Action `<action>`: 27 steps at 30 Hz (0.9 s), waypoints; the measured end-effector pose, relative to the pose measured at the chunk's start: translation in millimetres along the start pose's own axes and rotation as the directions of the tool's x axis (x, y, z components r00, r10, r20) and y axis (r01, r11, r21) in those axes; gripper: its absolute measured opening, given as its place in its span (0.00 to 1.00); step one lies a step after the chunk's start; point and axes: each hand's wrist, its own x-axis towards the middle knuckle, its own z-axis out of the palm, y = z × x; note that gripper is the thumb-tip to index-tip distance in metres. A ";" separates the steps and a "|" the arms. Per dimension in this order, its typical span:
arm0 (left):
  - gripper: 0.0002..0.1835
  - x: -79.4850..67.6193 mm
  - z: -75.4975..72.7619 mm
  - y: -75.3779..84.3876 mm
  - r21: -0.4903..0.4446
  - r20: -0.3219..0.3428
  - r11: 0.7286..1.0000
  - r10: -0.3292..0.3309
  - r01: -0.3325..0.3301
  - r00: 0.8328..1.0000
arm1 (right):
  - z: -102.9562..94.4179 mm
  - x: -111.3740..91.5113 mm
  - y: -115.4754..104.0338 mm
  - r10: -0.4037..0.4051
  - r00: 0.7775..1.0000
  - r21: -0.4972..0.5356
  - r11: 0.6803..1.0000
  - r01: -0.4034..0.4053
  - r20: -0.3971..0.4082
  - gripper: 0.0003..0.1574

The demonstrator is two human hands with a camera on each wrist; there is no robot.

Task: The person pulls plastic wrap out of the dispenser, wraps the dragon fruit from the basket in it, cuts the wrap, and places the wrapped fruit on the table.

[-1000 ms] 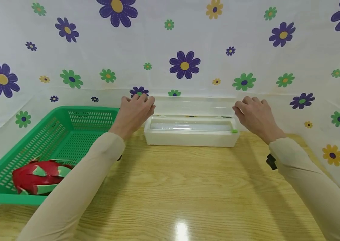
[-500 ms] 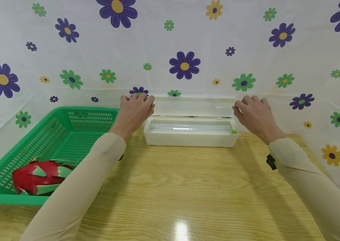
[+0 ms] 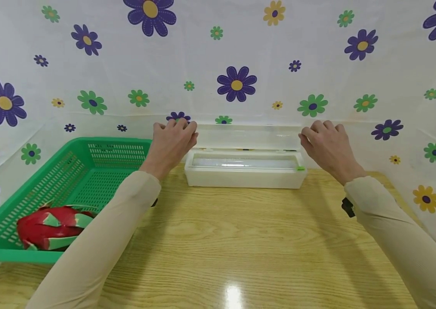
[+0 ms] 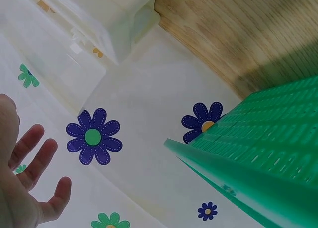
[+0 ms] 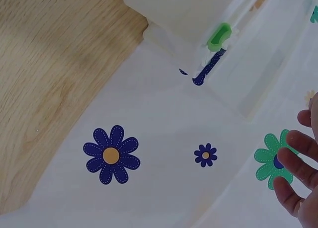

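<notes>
A long white cling film dispenser (image 3: 245,180) stands at the back of the table, its clear lid (image 3: 249,136) tipped back. Inside lies a shiny roll of film (image 3: 245,163), and a small green slider (image 3: 300,168) sits at its right end. My left hand (image 3: 171,146) hovers by the lid's left end. By the right end hovers my right hand (image 3: 328,149). Both wrist views show the fingers spread and loosely bent, with nothing seen between them. The left wrist view has the fingers apart from the lid corner (image 4: 82,101).
On the left, a green plastic basket (image 3: 21,256) stands with a red dragon fruit (image 3: 49,227) in its near part, partly behind my left sleeve. The wooden table (image 3: 241,236) stretches in front of the dispenser. A white flowered sheet (image 3: 264,94) hangs behind.
</notes>
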 end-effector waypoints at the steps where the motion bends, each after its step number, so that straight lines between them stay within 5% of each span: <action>1: 0.12 0.2 -0.1 0.0 0.003 -0.001 1.000 0.000 0.000 1.000 | -0.1 0.1 -0.2 0.003 1.000 -0.002 1.000 -0.003 0.000 0.07; 9: 0.12 1.6 -0.5 -1.1 -0.030 0.004 0.999 -0.023 0.023 1.000 | 0.6 0.4 -0.8 0.018 1.000 0.000 1.000 -0.018 -0.023 0.06; 15: 0.12 4.0 1.0 -3.2 -0.210 0.046 0.971 -0.102 0.110 0.994 | 2.2 0.8 -2.2 0.089 0.995 0.117 0.990 -0.084 -0.043 0.07; 17: 0.12 4.9 2.1 -4.0 -0.330 0.077 0.931 -0.138 0.156 0.987 | 2.2 1.4 -3.0 0.147 0.989 0.199 0.970 -0.142 -0.010 0.08; 19: 0.13 5.5 3.3 -4.3 -0.464 0.111 0.863 -0.167 0.200 0.980 | 2.0 2.4 -3.9 0.218 0.975 0.295 0.929 -0.221 0.045 0.10; 24: 0.13 6.4 8.4 -4.0 -0.694 0.192 0.659 -0.219 0.290 0.957 | 2.4 4.0 -5.8 0.343 0.914 0.494 0.769 -0.406 0.218 0.17; 27: 0.15 7.1 10.8 -3.3 -0.736 0.240 0.590 -0.232 0.332 0.943 | 2.6 4.0 -7.1 0.382 0.872 0.553 0.674 -0.490 0.307 0.20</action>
